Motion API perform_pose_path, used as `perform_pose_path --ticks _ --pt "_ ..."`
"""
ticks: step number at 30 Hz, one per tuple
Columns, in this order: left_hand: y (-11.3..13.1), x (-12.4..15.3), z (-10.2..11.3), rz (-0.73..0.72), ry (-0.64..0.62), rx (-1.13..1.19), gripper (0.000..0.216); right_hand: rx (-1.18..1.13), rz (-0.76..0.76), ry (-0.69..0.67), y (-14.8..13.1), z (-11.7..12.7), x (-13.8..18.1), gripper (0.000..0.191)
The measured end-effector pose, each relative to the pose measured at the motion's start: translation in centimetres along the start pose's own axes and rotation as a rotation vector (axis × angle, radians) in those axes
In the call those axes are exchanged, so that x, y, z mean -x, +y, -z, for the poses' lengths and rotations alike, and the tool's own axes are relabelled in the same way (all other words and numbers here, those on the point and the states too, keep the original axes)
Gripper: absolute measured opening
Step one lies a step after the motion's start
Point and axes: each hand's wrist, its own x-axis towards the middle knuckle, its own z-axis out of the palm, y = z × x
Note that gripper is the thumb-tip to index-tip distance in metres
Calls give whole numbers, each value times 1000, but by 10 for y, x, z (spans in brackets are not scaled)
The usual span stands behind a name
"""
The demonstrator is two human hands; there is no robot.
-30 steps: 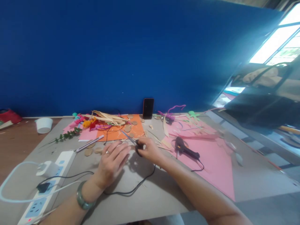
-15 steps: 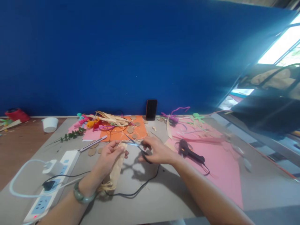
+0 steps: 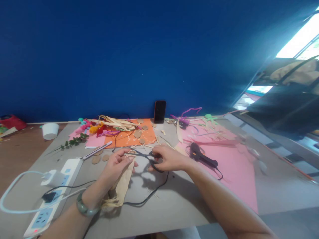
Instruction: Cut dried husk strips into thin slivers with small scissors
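My left hand pinches the upper end of a pale, dry corn husk, which hangs down toward me and ends in a ragged bunch below the wrist. My right hand has its fingers in the handles of black scissors. The scissor blades point left and lie across the top edge of the husk, close to my left fingertips. A black cord runs over the table beneath both hands.
A white power strip with plugs lies at left. A black glue gun rests on pink paper at right. Behind are orange paper, husk strips, wood slices and a phone leaning on the blue partition.
The scissor blades have drawn closer together and now lie over the husk's top edge. Both hands stay nearly in place while the view shifts slightly.
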Motion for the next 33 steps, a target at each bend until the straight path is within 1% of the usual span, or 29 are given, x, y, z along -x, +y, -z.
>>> perform_pose_path --ticks 6,12,24,31,33 --pt "1 1 -1 1 4 -39 38 -67 7 3 7 -3 0 41" --pt "1 1 1 4 -47 -63 34 -148 -22 -57 13 -5 -2 42" --pt "-1 -2 2 47 -74 -49 29 -180 -76 -142 15 -2 -2 37" --pt "-4 -5 3 86 -76 -19 28 -229 -83 -141 20 -3 -4 38" --pt "-4 -5 2 93 -71 0 28 -292 -91 -124 22 -5 -6 39"
